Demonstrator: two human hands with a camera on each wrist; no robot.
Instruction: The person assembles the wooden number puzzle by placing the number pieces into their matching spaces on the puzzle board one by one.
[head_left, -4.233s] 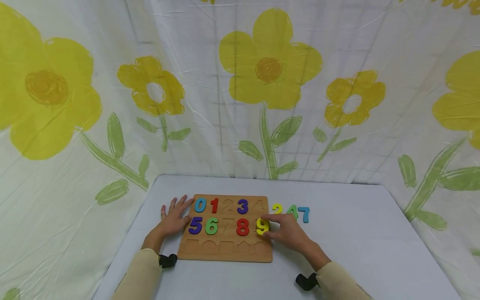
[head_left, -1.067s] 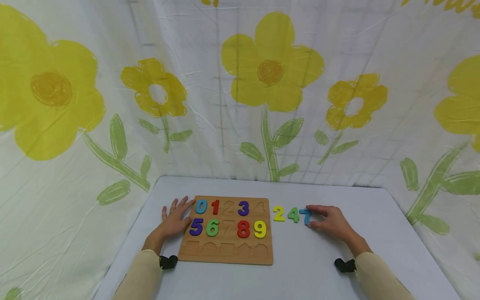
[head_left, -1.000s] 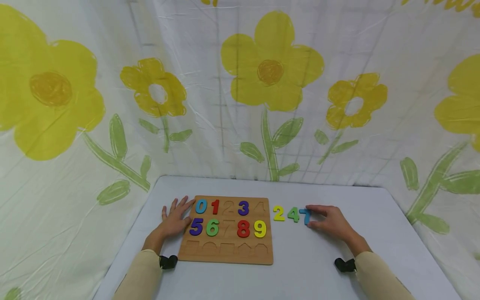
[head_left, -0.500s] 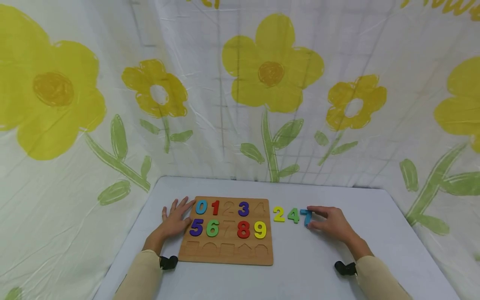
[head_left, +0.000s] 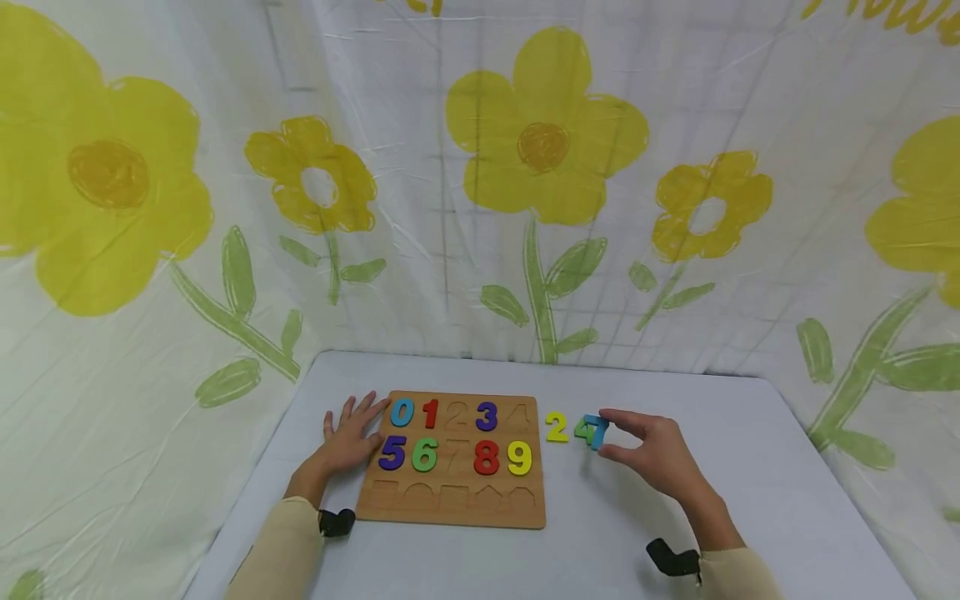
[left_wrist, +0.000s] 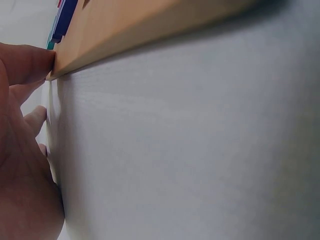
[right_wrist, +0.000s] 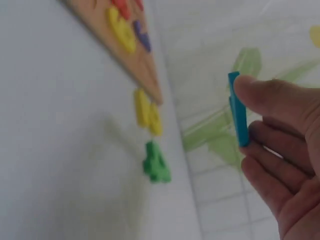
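Note:
Between thumb and fingers, my right hand [head_left: 656, 448] pinches a blue number 7 piece [head_left: 597, 432] raised above the table. In the head view it partly covers the green number 4 [head_left: 582, 429]; the right wrist view shows that green 4 [right_wrist: 156, 164] apart and lower down. Left of it lies the yellow number 2 [head_left: 557, 427]. My left hand [head_left: 347, 444] rests with spread fingers at the left edge of the wooden number board [head_left: 450, 515], thumb and a fingertip touching it. Set in the board are 0, 1, 3, 5, 6, 8 and the yellow 9 [head_left: 519, 457].
Recesses for 2, 4 and 7 show bare wood, as does the bottom row of shape outlines [head_left: 453, 497]. The white table [head_left: 600, 533] ends at a curtain [head_left: 420, 292] printed with yellow flowers. A black wrist camera [head_left: 671, 558] sits at my right wrist.
Since half a second ago, my right hand has lifted the blue 7 off the table and shifted it left, over the green 4. Earlier it let go of the yellow 9 in the board.

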